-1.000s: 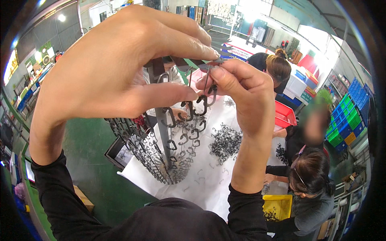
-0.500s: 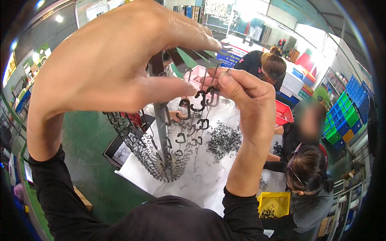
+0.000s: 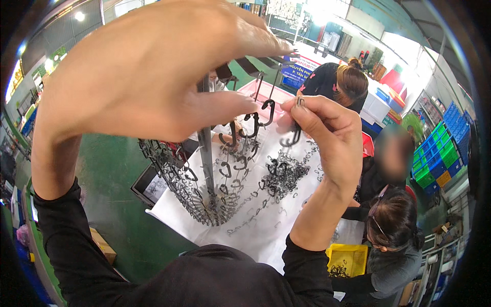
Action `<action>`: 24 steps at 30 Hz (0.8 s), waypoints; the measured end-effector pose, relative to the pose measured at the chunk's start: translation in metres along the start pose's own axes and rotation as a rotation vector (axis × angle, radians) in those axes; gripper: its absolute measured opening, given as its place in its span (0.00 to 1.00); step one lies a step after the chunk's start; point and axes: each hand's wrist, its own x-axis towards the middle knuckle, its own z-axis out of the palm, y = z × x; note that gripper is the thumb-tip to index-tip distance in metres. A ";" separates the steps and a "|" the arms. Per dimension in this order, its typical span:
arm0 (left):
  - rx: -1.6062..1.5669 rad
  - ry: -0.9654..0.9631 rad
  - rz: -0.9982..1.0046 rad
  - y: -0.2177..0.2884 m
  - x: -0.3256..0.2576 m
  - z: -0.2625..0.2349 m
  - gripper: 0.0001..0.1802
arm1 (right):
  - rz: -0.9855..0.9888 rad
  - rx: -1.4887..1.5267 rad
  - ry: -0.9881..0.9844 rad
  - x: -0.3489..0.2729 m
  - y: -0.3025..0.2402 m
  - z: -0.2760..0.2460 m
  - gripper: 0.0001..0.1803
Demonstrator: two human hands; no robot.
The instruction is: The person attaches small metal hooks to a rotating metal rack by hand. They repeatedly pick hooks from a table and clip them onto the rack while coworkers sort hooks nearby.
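My left hand (image 3: 148, 71) reaches over the top of a rack, its fingers stretched out and the thumb well apart from them. Black flat arms (image 3: 250, 66) of the rack show between thumb and fingers, above an upright metal post (image 3: 205, 153). Strings of black C-shaped hooks (image 3: 250, 125) hang all round the post. To the right, my right hand (image 3: 327, 128) pinches the top end of a wire string (image 3: 300, 102) between thumb and fingertips. A black hook (image 3: 292, 137) dangles just below that pinch, apart from the rack.
A white-covered table (image 3: 179, 215) stands below, with a pile of black hooks (image 3: 286, 176). Around it are a pink basket (image 3: 250, 88), a yellow basket (image 3: 353, 250) and a red bin (image 3: 367, 146). Several people sit or lean along the right, one person (image 3: 391, 220) nearest. Crates (image 3: 434, 148) are stacked beyond.
My right hand has moved right and slightly down, drawing the wire string away from the rack. The left hand has stayed over the rack top, shifting only slightly.
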 end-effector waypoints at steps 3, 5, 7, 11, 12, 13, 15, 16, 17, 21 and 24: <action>-0.112 0.012 0.006 -0.005 0.001 -0.003 0.32 | -0.070 0.065 0.097 0.003 0.003 0.010 0.08; -0.197 0.010 0.000 -0.007 0.000 -0.003 0.31 | -0.084 0.081 0.111 0.006 0.005 0.019 0.08; -0.229 -0.020 -0.014 -0.008 -0.002 -0.004 0.30 | -0.081 0.190 0.091 0.008 0.005 0.026 0.08; -0.203 0.015 -0.009 -0.009 -0.002 0.001 0.27 | -0.106 0.137 0.165 0.005 0.004 0.029 0.07; -0.198 0.022 -0.013 -0.007 -0.002 0.003 0.27 | -0.102 0.106 0.218 0.000 0.003 0.027 0.07; -0.165 0.029 -0.012 -0.006 -0.001 0.003 0.28 | -0.154 0.136 0.237 -0.003 0.002 0.025 0.07; -0.072 0.038 -0.009 -0.002 -0.002 0.003 0.29 | -0.184 0.155 0.289 -0.004 0.005 0.021 0.07; -0.017 0.035 -0.006 0.000 -0.002 0.002 0.29 | -0.170 0.179 0.321 -0.004 0.005 0.017 0.07; 0.035 0.030 0.000 0.001 -0.002 0.001 0.30 | -0.200 0.168 0.243 -0.004 0.005 0.014 0.07; -0.035 -0.020 0.015 -0.003 0.004 -0.002 0.33 | -0.054 0.102 0.021 0.000 0.005 0.007 0.07; -0.152 0.010 0.015 -0.002 0.004 -0.001 0.35 | -0.089 0.137 0.167 -0.001 0.007 0.018 0.08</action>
